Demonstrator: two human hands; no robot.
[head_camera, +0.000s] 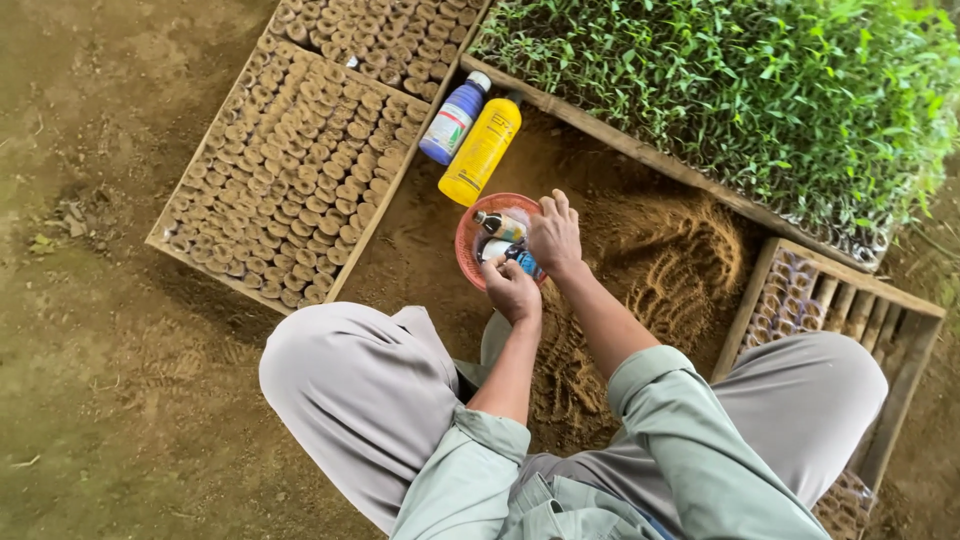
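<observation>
Small bottles (500, 226) fill red basket (468, 232) beside yellow bottle (481, 150).

I see soft, even daylight without glare, only a faint shadow under the wooden tray (250, 285), the centre is sharp, and the edges look bent and a little blurred.

**Bare earth, crowded with nursery gear**

The sandy ground (640, 250) bears a red basket (468, 240), a yellow bottle (482, 150) beside a blue bottle (455, 118), wooden trays of soil plugs (290, 180), a seedling tray (740, 90), and a slatted crate (850, 320).
</observation>
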